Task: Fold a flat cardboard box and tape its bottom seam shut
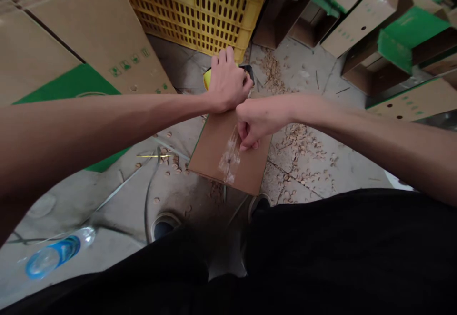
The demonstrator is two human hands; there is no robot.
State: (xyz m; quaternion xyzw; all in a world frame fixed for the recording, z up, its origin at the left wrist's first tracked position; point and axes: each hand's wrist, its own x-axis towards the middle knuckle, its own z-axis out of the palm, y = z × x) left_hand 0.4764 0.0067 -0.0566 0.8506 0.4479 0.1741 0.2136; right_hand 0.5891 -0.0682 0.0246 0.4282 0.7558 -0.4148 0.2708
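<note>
A brown cardboard box [209, 150] stands on the floor between my feet. A clear strip of tape [230, 155], whitish and wrinkled, lies along the middle of its top. At the far end of the box, my left hand [226, 81] is palm down with its fingers curled over a yellow and black object [206, 79], which it mostly covers. My right hand [259, 120] is closed, its knuckles near the left wrist and its curled fingertips low over the box top beside the tape. Whatever lies inside those fingers is hidden.
A yellow plastic crate [221, 17] stands beyond the box. Large cardboard cartons [117, 34] rise on the left; open green-printed boxes [378, 62] fill the right. Small cardboard discs [303, 143] and loose straps litter the floor. A plastic bottle [59, 255] lies at lower left.
</note>
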